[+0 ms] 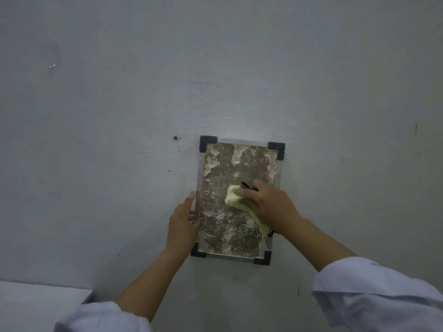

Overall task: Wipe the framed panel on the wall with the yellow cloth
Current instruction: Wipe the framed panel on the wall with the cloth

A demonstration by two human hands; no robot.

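Curled around the yellow cloth (236, 200), my right hand (268, 203) presses the wad against the framed panel (237, 164), a little below the panel's middle and toward its right side. A tail of the cloth trails down under my palm to the panel's right edge, and something thin and dark pokes out above my fingers; I cannot tell what it is. My left hand (183, 221) rests on the panel's left edge, fingers straight along the outside of the frame and thumb laid over onto the front.

The panel hangs flat on a pale grey wall (239, 68), taller than wide, with a thin metal rim and four black corner caps (208, 143). Its face is mottled brown, blotched with whitish crust and powder, thickest near the top and along the bottom.

The wall has scuffs and small dark specks. A small dark hole or screw (175, 138) sits just left of the panel's upper left corner. Far below and left of the panel, a white ledge (36, 300) meets the wall. Both my sleeves (374, 291) are pale and pushed up off my forearms.
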